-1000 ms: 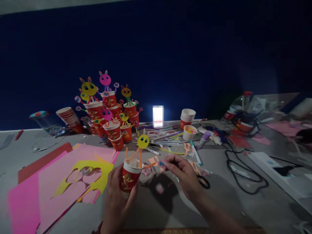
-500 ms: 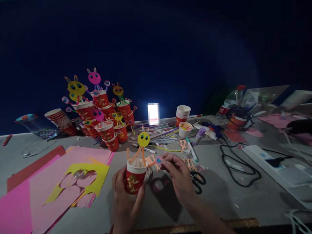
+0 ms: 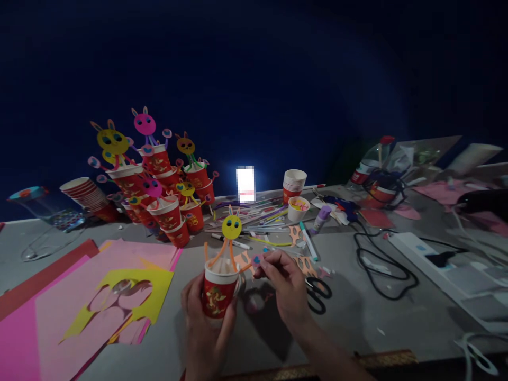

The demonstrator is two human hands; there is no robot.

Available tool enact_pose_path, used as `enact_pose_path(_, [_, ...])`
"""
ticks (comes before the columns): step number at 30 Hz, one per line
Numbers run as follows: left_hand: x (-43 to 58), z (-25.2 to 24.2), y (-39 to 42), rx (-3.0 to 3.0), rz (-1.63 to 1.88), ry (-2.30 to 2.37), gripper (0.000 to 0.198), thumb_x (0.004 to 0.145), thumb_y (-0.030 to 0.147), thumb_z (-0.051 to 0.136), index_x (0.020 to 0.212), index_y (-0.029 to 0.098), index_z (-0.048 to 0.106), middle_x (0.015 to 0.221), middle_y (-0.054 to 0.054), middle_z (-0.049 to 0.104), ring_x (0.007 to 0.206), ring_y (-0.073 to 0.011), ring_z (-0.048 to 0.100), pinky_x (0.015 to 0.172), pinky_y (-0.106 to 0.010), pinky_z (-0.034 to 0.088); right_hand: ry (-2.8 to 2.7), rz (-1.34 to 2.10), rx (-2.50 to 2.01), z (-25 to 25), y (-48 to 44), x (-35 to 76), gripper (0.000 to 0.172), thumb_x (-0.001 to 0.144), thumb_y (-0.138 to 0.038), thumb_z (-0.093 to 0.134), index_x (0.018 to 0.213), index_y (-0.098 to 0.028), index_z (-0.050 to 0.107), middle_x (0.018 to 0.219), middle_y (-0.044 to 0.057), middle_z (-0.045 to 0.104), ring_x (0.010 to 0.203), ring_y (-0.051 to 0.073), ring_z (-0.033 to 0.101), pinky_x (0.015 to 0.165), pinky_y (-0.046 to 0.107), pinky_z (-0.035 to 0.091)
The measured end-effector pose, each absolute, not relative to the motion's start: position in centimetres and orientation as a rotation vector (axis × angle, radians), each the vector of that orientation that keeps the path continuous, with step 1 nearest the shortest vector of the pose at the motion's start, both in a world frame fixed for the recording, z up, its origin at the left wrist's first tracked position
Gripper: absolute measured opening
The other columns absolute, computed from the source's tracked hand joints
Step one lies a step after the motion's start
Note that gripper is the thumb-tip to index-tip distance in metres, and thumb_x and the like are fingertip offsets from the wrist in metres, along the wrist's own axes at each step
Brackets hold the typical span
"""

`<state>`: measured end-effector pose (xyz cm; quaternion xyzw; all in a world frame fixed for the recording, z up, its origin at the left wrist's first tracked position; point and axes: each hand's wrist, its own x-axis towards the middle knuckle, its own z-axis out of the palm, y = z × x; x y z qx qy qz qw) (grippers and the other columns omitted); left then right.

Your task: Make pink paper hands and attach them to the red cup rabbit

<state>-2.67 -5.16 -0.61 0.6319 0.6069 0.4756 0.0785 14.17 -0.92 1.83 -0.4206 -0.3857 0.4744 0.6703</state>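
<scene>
My left hand (image 3: 200, 312) is wrapped round a red paper cup (image 3: 217, 293) with a white rim, held just above the grey table (image 3: 357, 317). From the cup rise orange pipe-cleaner limbs and a yellow round face with ears (image 3: 232, 227). My right hand (image 3: 283, 280) pinches the small pink-and-blue paper disc (image 3: 257, 260) at the tip of the cup's right orange arm. Black scissors (image 3: 317, 291) lie on the table just right of that hand.
A pile of finished cup figures (image 3: 159, 185) stands at the back left, beside a stack of red cups (image 3: 85, 196). Pink, yellow and red paper sheets (image 3: 99, 296) cover the left. Markers and sticks (image 3: 262, 222), white cups (image 3: 294, 182), a glue stick (image 3: 320, 218), black cables (image 3: 381, 264) and a power strip (image 3: 428, 259) lie right.
The view has shifted slightly, so everything sits further left and lower. Both hands kept their hold; the cup and my right hand drew a little closer together.
</scene>
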Motion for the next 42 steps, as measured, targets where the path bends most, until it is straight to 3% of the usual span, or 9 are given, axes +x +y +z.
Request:
enact_pose_path(9, [-2.50, -0.41, -5.07, 1.910, 1.481, 1.797, 0.061, 0.087, 0.041, 0.063, 0.139, 0.019, 0.040, 0.127, -0.014, 0.051, 0.117, -0.0317, 0.054, 0.095, -0.046, 0.049, -0.854, 1.046, -0.915, 1.75, -0.69, 14.29, 0.021, 0.080, -0.035, 0.077, 0.073, -0.020, 0.064, 0.064, -0.003, 0.066, 0.057, 0.013, 0.065, 0.057, 0.023, 0.055])
enact_pose_path(28, [-2.69, -0.79, -4.99, 1.964, 1.471, 1.772, 0.061, 0.088, 0.041, 0.063, 0.140, 0.020, 0.040, 0.127, -0.014, 0.050, 0.118, -0.0318, 0.053, 0.094, -0.046, 0.049, -0.853, 1.118, -0.882, 1.50, -0.53, 14.22, 0.029, 0.079, -0.043, 0.079, 0.076, -0.019, 0.062, 0.063, -0.003, 0.065, 0.056, 0.013, 0.065, 0.056, 0.026, 0.060])
enact_pose_path(42, [-2.93, -1.22, -4.87, 1.997, 1.478, 1.795, 0.062, 0.086, 0.040, 0.064, 0.139, 0.019, 0.041, 0.126, -0.014, 0.052, 0.115, -0.0312, 0.056, 0.092, -0.045, 0.051, -0.887, 1.205, -0.959, 1.34, -0.85, 14.04, 0.028, 0.082, -0.044, 0.076, 0.084, -0.022, 0.059, 0.069, -0.004, 0.061, 0.057, 0.012, 0.059, 0.051, 0.022, 0.053])
